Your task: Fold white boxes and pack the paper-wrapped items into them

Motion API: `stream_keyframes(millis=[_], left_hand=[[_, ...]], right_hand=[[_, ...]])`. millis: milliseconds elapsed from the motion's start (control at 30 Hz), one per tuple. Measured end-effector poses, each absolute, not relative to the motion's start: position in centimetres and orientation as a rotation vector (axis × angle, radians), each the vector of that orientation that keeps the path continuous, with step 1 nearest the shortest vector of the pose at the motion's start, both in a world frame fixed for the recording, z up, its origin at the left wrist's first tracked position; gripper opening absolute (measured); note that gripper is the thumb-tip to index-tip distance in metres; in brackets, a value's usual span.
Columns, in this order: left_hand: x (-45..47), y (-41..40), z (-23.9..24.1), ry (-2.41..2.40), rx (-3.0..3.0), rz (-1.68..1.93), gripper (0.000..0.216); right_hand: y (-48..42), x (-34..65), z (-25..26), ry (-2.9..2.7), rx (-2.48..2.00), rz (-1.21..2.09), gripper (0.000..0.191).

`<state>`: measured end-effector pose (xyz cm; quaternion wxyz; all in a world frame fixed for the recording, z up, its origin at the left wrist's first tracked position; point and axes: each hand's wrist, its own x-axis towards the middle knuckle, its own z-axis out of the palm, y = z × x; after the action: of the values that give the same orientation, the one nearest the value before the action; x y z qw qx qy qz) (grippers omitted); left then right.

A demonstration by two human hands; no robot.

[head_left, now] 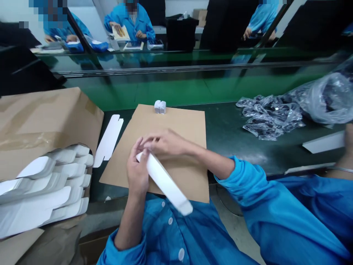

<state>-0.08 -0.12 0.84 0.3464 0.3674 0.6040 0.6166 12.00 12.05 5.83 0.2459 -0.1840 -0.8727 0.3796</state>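
White carton (168,184), seemingly gripped, slants from left fingers (134,150).

The dark bench (226,136) carries 1 cardboard sheet (182,127), 1 flat white carton (108,141), bagged items (273,116) and, seemingly, 1 brown box (55,117).

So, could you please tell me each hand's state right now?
Left hand: holding the white box.
Right hand: at the white box's far end; grip cannot be told.

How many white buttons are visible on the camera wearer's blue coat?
3: one button below the cardboard sheet, a second button beside the lower end of the white box, a third button near the picture's bottom edge. Others may be hidden.
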Motion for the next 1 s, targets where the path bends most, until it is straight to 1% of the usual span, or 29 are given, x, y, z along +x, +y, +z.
stream_keyframes(millis=[33,100,133,200,233,267,300,467,600,633,700,767,800,833,900,933,1000], left_hand=[[-0.4,0.4,0.4,1.56,0.898,1.676,0.049],[-1.1,1.4,-0.4,1.613,0.892,1.77,0.045],[-1.3,1.9,-0.7,1.667,0.924,1.775,0.045],[-1.7,2.6,-1.3,1.794,0.99,1.732,0.045],[-1.9,2.7,-1.5,1.851,1.014,1.705,0.045],[-2.0,2.8,-1.7,1.899,1.032,1.681,0.044],[-2.1,2.8,-1.8,1.942,1.047,1.663,0.043],[-2.4,2.8,-2.4,2.123,1.151,1.546,0.044],[-2.5,3.0,-2.6,2.145,1.241,1.413,0.043],[-2.4,2.8,-2.4,2.146,1.268,1.38,0.046],[-2.3,2.1,-1.8,2.163,1.427,1.286,0.062],[-2.0,1.0,-0.8,2.04,1.822,1.069,0.074],[-1.7,0.4,-0.2,1.884,2.062,0.899,0.075],[-1.5,-0.1,0.3,1.682,2.266,0.714,0.071],[-0.8,-0.7,1.0,1.317,2.463,0.42,0.057],[-0.5,-0.8,1.1,1.235,2.488,0.333,0.05],[-0.1,-0.7,0.9,1.269,2.494,0.288,0.038]], right_hand=[[13.9,11.9,5.8,-2.325,-0.673,1.006,0.022],[18.1,11.7,5.3,-2.19,-1.078,0.831,0.024],[20.1,11.5,4.9,-2.151,-1.203,0.768,0.032],[23.7,11.0,3.9,-2.135,-1.33,0.721,0.059],[24.9,10.7,3.3,-2.145,-1.349,0.725,0.07],[25.8,10.3,2.7,-2.154,-1.368,0.722,0.074],[26.4,10.1,2.1,-2.161,-1.386,0.713,0.074],[25.5,11.3,0.9,-2.191,-1.451,0.582,0.05],[22.8,14.5,1.3,-2.257,-1.504,0.441,0.043],[22.0,15.3,1.4,-2.281,-1.515,0.419,0.041],[20.5,16.7,1.9,-2.337,-1.523,0.413,0.038],[19.4,18.1,2.5,-2.383,-1.537,0.409,0.042],[19.1,18.7,2.8,-2.405,-1.545,0.398,0.045],[18.8,19.3,3.1,-2.447,-1.531,0.396,0.045],[18.5,20.3,3.3,-2.613,-1.411,0.452,0.039],[18.3,20.7,3.1,-2.695,-1.32,0.485,0.039],[17.8,20.9,2.5,-2.75,-1.187,0.51,0.047]])
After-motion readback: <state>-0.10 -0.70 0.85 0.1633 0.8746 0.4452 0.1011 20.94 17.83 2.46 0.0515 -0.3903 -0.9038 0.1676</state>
